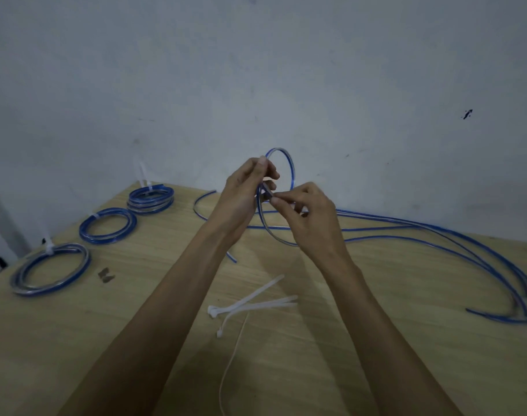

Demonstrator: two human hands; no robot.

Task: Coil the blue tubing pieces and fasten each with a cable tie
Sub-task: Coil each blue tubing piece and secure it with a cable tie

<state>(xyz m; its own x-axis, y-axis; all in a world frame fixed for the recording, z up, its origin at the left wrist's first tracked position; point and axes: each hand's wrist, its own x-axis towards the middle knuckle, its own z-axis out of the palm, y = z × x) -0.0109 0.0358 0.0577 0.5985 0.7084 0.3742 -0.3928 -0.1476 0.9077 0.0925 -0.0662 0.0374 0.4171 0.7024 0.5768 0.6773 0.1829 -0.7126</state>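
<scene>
Just below your hands, nearest you, thin white plastic cable ties [250, 304] lie loose on the pale wood-grain table [376, 340]. Your left hand [244, 193] pinches a raised loop of glossy blue tubing [289, 163]; your right hand [304, 217], touching it, pinches something small there, too blurred to name. Left of your left hand sit three tied round coils [107, 225]. No writing is readable.
</scene>
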